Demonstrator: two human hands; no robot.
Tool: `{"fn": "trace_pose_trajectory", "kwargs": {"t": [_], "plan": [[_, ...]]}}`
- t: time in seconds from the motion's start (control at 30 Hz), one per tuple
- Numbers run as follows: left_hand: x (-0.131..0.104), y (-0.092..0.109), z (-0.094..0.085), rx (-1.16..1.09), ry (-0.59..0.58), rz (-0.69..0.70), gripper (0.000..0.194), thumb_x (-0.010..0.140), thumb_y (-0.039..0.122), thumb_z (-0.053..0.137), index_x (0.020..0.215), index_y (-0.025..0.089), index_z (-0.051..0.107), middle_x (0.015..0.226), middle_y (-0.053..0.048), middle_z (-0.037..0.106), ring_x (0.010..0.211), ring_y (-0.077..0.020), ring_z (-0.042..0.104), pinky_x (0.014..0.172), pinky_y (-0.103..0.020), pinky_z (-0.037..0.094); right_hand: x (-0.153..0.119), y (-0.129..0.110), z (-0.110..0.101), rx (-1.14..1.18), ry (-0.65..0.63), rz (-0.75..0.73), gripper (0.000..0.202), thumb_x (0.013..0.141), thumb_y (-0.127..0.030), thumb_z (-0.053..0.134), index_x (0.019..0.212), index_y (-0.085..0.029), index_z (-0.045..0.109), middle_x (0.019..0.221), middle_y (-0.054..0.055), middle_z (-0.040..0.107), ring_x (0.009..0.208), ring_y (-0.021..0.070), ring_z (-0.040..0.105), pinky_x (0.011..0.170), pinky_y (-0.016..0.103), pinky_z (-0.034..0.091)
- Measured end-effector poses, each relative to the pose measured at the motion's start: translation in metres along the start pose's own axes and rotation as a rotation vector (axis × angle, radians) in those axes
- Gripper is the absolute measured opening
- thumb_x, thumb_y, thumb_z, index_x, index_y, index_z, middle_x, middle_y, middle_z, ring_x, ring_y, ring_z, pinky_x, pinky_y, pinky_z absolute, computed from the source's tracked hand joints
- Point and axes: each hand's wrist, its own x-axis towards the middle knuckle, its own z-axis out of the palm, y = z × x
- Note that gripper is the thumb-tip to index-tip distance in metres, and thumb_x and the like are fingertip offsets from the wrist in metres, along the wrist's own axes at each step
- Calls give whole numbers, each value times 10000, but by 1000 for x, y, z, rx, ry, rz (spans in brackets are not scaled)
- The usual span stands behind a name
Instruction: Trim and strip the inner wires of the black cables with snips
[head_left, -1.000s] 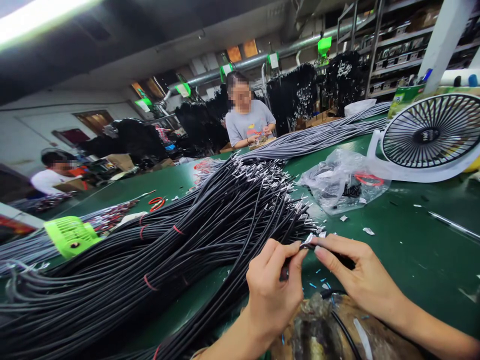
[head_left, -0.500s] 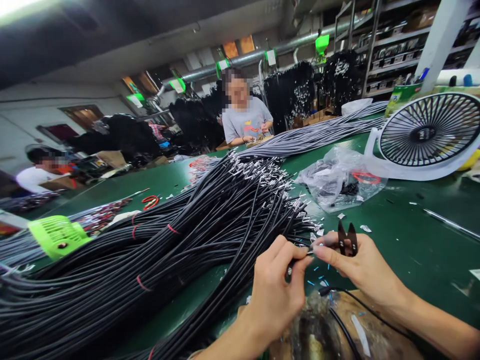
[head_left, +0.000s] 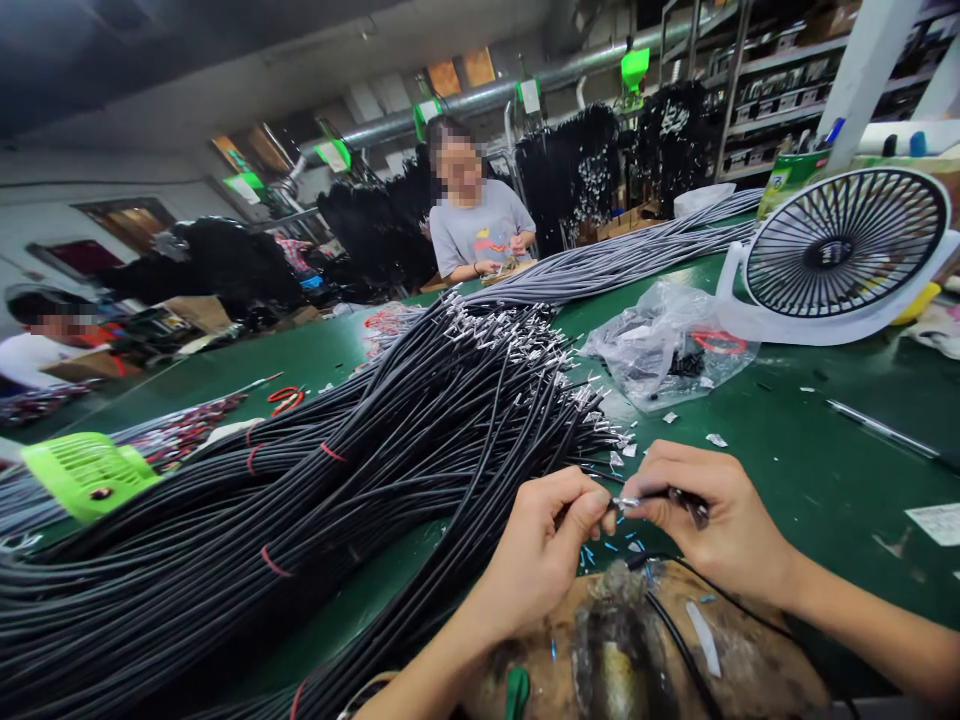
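Note:
My left hand [head_left: 551,535] is closed in a pinch around a cable close to its tip. The cable's silvery stripped end [head_left: 622,503] shows between my two hands. On the other side, the thumb and forefinger of my right hand [head_left: 724,525] pinch that end. Small dark snips [head_left: 691,507] are also tucked in my right hand, their blades partly hidden by the fingers. Left of the hands lies a thick bundle of black cables [head_left: 360,440], with shiny stripped ends [head_left: 517,335] fanned toward the middle of the table.
Below my hands is a worn brown block [head_left: 675,640] with a black cord. A clear plastic bag [head_left: 637,350], white fan [head_left: 832,250] and pen [head_left: 885,427] stand or lie rightward. Grey cables [head_left: 600,265] cross the green table [head_left: 810,480]. A co-worker [head_left: 480,225] sits opposite.
My right fingers have curled further round, and the snips have turned from upright to lying lower in the hand. The whole view has shifted slightly.

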Motion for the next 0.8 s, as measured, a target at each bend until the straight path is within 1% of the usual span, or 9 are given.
{"fn": "trace_pose_trajectory", "kwargs": {"t": [0.1, 0.17, 0.23, 0.3, 0.43, 0.53, 0.67, 0.73, 0.8], "plan": [[1, 2, -6, 43, -192, 40, 364, 909, 203, 405, 578, 169, 553, 571, -5, 518, 553, -132, 487, 539, -241, 371, 5, 5, -10, -53, -178, -120, 192, 826, -152, 506, 706, -178, 653, 596, -2, 550, 506, 104, 473, 467, 222, 341], [1, 2, -6, 186, -245, 49, 337, 888, 153, 429, 574, 173, 552, 583, -7, 544, 568, -138, 508, 554, -245, 371, 6, 9, -14, -209, -267, -275, 187, 845, -195, 510, 737, -180, 663, 594, -2, 548, 511, 114, 461, 478, 244, 325], [0, 0, -1, 364, -198, 26, 301, 865, 119, 448, 589, 175, 553, 599, -10, 558, 573, -146, 519, 556, -253, 363, 5, 12, -16, -417, -294, -457, 235, 883, -201, 471, 744, -170, 658, 591, 11, 558, 533, 139, 459, 487, 278, 301], [1, -3, 6, 488, -90, -10, 267, 859, 119, 448, 621, 173, 558, 618, -18, 561, 583, -158, 525, 561, -263, 362, 2, 12, -16, -592, -260, -591, 315, 918, -152, 393, 728, -162, 644, 609, 28, 580, 565, 159, 474, 491, 303, 283], [2, -9, 14, 466, 102, -48, 237, 879, 134, 418, 693, 168, 560, 671, -32, 578, 629, -167, 534, 591, -265, 377, -3, 10, -10, -716, -146, -671, 348, 920, -83, 364, 721, -177, 633, 667, 33, 615, 628, 155, 519, 517, 309, 306], [3, -10, 11, 331, 163, -77, 270, 898, 179, 403, 669, 171, 547, 610, -8, 539, 568, -146, 493, 534, -241, 352, -6, 12, -4, -672, -107, -577, 310, 883, -81, 409, 681, -175, 624, 621, 27, 588, 578, 149, 501, 491, 299, 290], [4, -9, 2, -2, 85, -168, 351, 915, 332, 392, 635, 170, 527, 480, 55, 369, 422, -96, 342, 417, -206, 262, -2, 17, -3, -503, -38, -149, 254, 738, -12, 464, 728, -164, 667, 616, 11, 555, 542, 133, 493, 482, 253, 324], [3, -8, 1, -32, 68, -173, 354, 904, 360, 415, 642, 163, 548, 488, 53, 375, 424, -91, 332, 408, -203, 248, 2, 15, -5, -339, -9, -7, 285, 729, -5, 489, 844, -174, 687, 702, 13, 594, 599, 127, 539, 526, 231, 389], [1, -6, 3, 11, 82, -154, 337, 894, 346, 440, 644, 158, 566, 519, 33, 437, 459, -99, 377, 420, -204, 266, 5, 10, -6, -178, 14, 43, 220, 758, -67, 560, 897, -180, 687, 739, 14, 614, 625, 125, 558, 555, 227, 429]]}}
